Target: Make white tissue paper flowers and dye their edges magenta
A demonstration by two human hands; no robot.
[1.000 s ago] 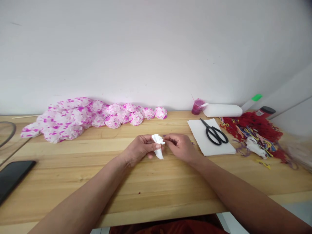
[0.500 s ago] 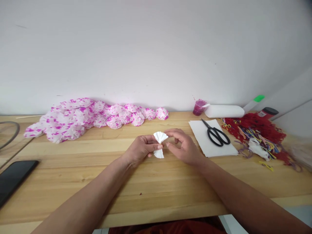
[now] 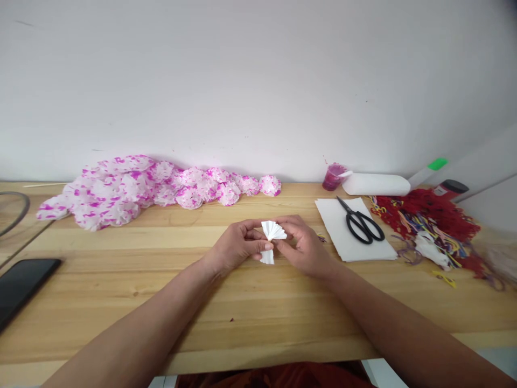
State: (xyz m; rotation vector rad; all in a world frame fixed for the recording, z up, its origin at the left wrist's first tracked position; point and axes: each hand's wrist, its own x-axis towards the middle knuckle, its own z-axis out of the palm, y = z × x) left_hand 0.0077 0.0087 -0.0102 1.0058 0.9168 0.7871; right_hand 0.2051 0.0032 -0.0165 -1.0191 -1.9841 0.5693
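A white pleated paper fan [image 3: 273, 230], pinched at its waist, is held upright above the middle of the table. Its upper half spreads out in folds, and a narrower half hangs below. My left hand [image 3: 238, 245] is closed on the waist, thumb in front. From the other side, my right hand [image 3: 305, 245] has thumb and forefinger closed at the right edge of the upper folds. The other fingers of that hand curl behind and are partly hidden.
Pink-and-white paper flowers [image 3: 117, 194] lie along the wall at the left. At the right are black scissors [image 3: 363, 226] on white paper sheets [image 3: 335, 229], a pink-stained cup [image 3: 333, 177], a white bottle [image 3: 375, 184] and a red yarn heap [image 3: 432, 215]. A phone [image 3: 26, 285] lies far left.
My right fingers have closed in on the paper from a spread pose. The upper folds have opened wider toward the right. The view has shifted slightly.
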